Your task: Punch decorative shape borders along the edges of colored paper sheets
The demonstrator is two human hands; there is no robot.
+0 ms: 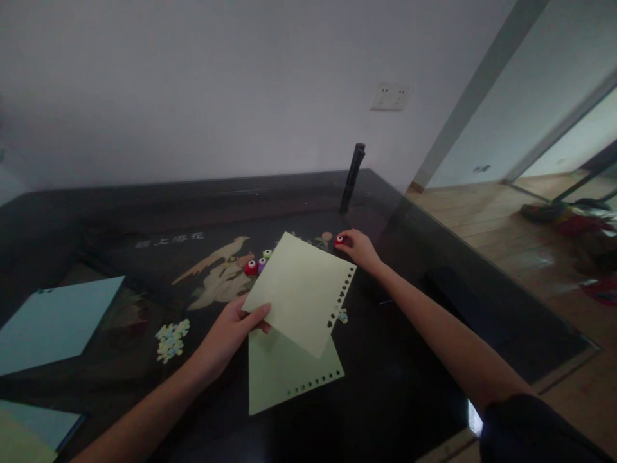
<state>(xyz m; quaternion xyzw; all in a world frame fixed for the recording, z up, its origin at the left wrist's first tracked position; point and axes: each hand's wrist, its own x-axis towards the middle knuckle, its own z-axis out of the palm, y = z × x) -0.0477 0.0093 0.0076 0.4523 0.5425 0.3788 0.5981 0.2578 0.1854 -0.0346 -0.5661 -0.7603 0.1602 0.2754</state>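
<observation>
My left hand (230, 335) pinches the near corner of a pale green paper sheet (301, 289) and holds it tilted above the dark table (144, 212). Small shapes are punched along the sheet's right edge. A second green sheet (284, 379) with a punched lower edge lies flat beneath it. My right hand (360, 249) reaches to the far side of the sheet and closes on a small red paper punch (339, 240). Red, purple and green punches (257, 263) stand together just left of the raised sheet.
A heap of punched paper bits (171, 339) lies left of my left hand. Light blue sheets (53, 325) rest at the table's left. A black upright cylinder (351, 177) stands at the back. The table's right edge meets a wooden floor (501, 218).
</observation>
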